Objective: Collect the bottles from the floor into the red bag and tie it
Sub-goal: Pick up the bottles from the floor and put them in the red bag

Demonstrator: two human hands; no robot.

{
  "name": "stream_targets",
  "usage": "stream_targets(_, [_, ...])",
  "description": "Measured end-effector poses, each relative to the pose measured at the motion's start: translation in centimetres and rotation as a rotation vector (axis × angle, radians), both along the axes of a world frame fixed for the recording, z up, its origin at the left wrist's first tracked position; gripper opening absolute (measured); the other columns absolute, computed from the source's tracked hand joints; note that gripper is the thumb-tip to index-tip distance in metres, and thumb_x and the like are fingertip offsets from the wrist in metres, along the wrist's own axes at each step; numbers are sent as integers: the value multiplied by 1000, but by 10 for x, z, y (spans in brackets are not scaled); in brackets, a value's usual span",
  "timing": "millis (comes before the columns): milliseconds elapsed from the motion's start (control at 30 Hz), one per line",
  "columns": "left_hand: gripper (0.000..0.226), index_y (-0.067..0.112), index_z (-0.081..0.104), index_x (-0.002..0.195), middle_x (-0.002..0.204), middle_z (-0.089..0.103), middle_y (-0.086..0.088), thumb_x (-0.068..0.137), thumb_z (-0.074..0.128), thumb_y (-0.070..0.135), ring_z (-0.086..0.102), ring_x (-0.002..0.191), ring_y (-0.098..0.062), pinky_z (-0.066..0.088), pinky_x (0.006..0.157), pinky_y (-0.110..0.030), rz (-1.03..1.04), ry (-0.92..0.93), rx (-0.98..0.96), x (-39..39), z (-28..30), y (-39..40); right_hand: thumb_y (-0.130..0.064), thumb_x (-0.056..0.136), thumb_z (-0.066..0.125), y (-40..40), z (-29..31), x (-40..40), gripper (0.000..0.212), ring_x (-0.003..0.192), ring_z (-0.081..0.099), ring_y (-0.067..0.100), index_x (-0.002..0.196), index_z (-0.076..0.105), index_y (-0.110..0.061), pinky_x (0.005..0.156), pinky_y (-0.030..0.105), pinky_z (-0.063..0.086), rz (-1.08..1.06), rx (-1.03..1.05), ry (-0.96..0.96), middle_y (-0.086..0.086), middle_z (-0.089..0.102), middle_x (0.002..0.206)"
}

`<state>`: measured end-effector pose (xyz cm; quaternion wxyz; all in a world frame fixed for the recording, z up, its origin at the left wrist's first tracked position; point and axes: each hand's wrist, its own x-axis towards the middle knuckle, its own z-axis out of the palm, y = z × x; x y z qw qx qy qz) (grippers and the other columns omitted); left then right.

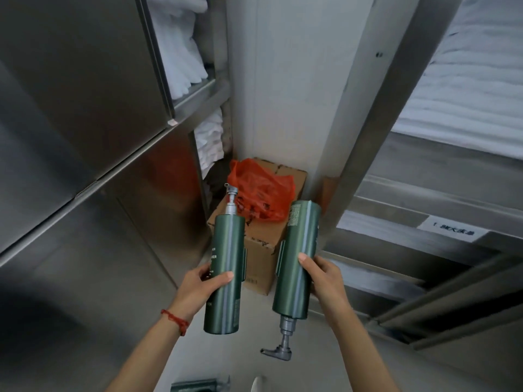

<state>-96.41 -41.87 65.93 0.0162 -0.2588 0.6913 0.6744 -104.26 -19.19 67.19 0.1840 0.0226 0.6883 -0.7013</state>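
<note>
My left hand (202, 290) grips a green pump bottle (226, 250) around its middle, pump end pointing away from me. My right hand (322, 274) holds a second green pump bottle (297, 250) upside down, its grey pump (280, 349) hanging toward the floor. Both bottles are in the air in front of me. The red bag (259, 190) lies crumpled on top of a cardboard box (260, 250) just beyond the bottles. A third green bottle (198, 385) lies on the floor at the bottom edge, partly cut off.
A steel cabinet (85, 123) with shelves of folded white towels (181, 52) stands to the left. Steel shelving (424, 250) with white linen fills the right. A white pillar (297, 80) rises behind the box. The floor strip between them is narrow.
</note>
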Motion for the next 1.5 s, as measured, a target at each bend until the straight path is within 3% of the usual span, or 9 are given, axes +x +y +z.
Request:
stream_targets(200, [23, 27, 61, 84, 87, 68, 1, 69, 77, 21, 68, 70, -8, 50, 51, -14, 34, 20, 16, -59, 10, -13, -34, 79, 66, -20, 0, -66, 20, 78, 71, 11, 95, 67, -21, 66, 24, 55, 12, -9, -18, 0, 73, 92])
stream_targets(333, [32, 24, 62, 86, 89, 68, -1, 58, 75, 30, 66, 80, -16, 50, 60, -22, 26, 1, 1, -102, 10, -31, -34, 78, 66, -38, -2, -108, 21, 80, 71, 13, 94, 68, -22, 72, 30, 55, 3, 7, -16, 0, 74, 91])
stream_targets(500, [22, 18, 64, 93, 87, 69, -1, 74, 73, 13, 66, 73, -12, 51, 56, -18, -1, 16, -3, -172, -3, -65, -36, 75, 69, -68, -8, -166, 22, 81, 71, 14, 93, 69, -24, 65, 25, 56, -36, -21, -35, -3, 75, 88])
stream_targets(667, [21, 14, 64, 94, 82, 69, 0, 74, 71, 11, 67, 59, -1, 49, 48, -12, -63, -5, 40, -253, -17, -105, -30, 79, 67, -111, -14, -242, 10, 75, 71, 9, 89, 67, -27, 58, 20, 54, -118, -2, -50, -4, 73, 88])
stream_targets(867, [17, 18, 66, 87, 76, 70, 5, 72, 73, 13, 67, 60, -3, 49, 49, -13, -113, -82, 58, -326, -36, -147, -31, 78, 68, -152, -22, -320, 13, 85, 69, 16, 90, 66, -27, 73, 32, 55, -199, 49, -63, 2, 70, 98])
stream_targets(1100, [18, 18, 65, 89, 85, 69, -2, 73, 73, 17, 67, 77, -16, 52, 62, -24, -173, -151, 66, -381, -52, -162, -32, 78, 69, -166, -42, -373, 18, 85, 69, 16, 94, 65, -25, 71, 29, 56, -207, 99, -125, 2, 69, 100])
stream_targets(1233, [15, 20, 66, 86, 82, 70, -1, 73, 72, 14, 68, 70, -11, 52, 57, -20, -117, -154, 121, -401, -59, -165, -31, 77, 70, -171, -58, -403, 15, 72, 69, 4, 90, 65, -26, 56, 15, 52, -189, 152, -119, 0, 70, 95])
stream_targets(1367, [16, 14, 66, 90, 88, 70, -9, 75, 70, 13, 67, 80, -22, 54, 71, -32, -59, -182, 162, -408, -70, -169, -28, 76, 72, -181, -72, -440, 12, 69, 67, 0, 84, 63, -30, 56, 11, 51, -179, 184, -62, -7, 67, 89])
stream_targets(1500, [16, 15, 67, 90, 85, 71, -5, 75, 70, 13, 69, 70, -14, 54, 55, -21, -37, -189, 189, -412, -80, -175, -26, 75, 73, -196, -90, -478, 34, 78, 65, 1, 106, 64, -17, 61, 12, 51, -134, 211, 7, -4, 67, 95])
